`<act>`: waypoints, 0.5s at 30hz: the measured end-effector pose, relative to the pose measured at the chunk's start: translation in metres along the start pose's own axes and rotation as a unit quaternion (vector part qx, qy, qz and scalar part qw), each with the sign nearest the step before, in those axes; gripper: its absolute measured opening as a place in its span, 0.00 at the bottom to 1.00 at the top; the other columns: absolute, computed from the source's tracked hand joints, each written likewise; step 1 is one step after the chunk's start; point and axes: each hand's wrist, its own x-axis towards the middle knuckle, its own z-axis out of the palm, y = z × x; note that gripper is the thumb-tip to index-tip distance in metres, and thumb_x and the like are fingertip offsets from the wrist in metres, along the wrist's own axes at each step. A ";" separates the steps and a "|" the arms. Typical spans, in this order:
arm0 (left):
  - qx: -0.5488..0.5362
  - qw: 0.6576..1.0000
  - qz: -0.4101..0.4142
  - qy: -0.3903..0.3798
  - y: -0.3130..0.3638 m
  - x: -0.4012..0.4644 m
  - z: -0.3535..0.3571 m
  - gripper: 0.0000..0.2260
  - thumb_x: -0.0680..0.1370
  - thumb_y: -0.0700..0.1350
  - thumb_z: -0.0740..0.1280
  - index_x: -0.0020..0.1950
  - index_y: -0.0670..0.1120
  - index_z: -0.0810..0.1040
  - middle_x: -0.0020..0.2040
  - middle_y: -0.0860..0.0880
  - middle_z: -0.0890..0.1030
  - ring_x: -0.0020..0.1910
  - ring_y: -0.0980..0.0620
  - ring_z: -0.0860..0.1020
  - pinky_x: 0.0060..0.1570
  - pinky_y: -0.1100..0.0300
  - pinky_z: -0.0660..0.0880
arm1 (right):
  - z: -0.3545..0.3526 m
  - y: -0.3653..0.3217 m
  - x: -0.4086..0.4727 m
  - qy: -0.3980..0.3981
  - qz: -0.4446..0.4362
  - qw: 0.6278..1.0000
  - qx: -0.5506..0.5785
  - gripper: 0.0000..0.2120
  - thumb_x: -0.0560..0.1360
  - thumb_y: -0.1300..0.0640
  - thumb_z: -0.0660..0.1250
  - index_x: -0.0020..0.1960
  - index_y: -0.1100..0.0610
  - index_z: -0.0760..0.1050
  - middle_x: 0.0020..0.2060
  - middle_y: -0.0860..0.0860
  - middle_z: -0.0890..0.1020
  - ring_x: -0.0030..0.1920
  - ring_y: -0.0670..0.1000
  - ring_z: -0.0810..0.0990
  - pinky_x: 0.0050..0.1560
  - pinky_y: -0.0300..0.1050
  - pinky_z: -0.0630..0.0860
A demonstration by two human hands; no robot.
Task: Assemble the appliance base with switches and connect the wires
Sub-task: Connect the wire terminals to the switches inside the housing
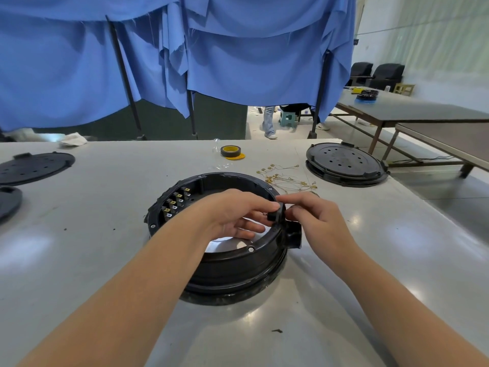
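Head view: both hands meet over the right rim of the black ring base (227, 260), mid-bench. The left hand (235, 215) and right hand (315, 218) pinch a small black switch (275, 214), apparently from either side. Wires (285, 176) lie behind, toward the far edge.

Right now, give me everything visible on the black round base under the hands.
The base is a black ring housing, plastic by its look, open at the top, flat on the grey table. Silver screws dot its rim. A row of switches with brass terminals lines its inner left wall. A boxy lug juts from its right side. The left hand and right hand pinch a small black part at its right rim.
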 end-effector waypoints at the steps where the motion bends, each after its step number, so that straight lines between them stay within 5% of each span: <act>1: 0.001 1.000 -0.001 -0.001 0.000 0.000 0.000 0.08 0.76 0.48 0.70 0.49 0.45 0.82 0.34 0.50 0.81 0.33 0.55 0.78 0.36 0.62 0.76 | 0.000 0.000 0.000 0.001 0.004 1.000 0.002 0.17 0.78 0.67 0.59 0.50 0.48 0.82 0.48 0.51 0.82 0.53 0.51 0.80 0.56 0.46 0.77; 7: 0.007 1.000 -0.002 -0.004 0.001 0.000 -0.001 0.06 0.76 0.48 0.70 0.45 0.46 0.82 0.31 0.52 0.82 0.32 0.56 0.78 0.36 0.63 0.74 | 0.003 0.002 0.001 0.010 0.087 0.992 0.091 0.06 0.75 0.53 0.68 0.51 0.48 0.80 0.44 0.47 0.83 0.43 0.42 0.83 0.37 0.31 0.76; 15: 0.017 1.000 0.015 0.002 0.000 0.000 0.000 0.06 0.76 0.47 0.71 0.44 0.45 0.82 0.36 0.50 0.81 0.35 0.56 0.78 0.37 0.63 0.73 | 0.002 0.003 0.005 -0.007 0.133 0.986 0.102 0.09 0.75 0.52 0.69 0.54 0.50 0.79 0.48 0.49 0.83 0.44 0.43 0.83 0.37 0.31 0.76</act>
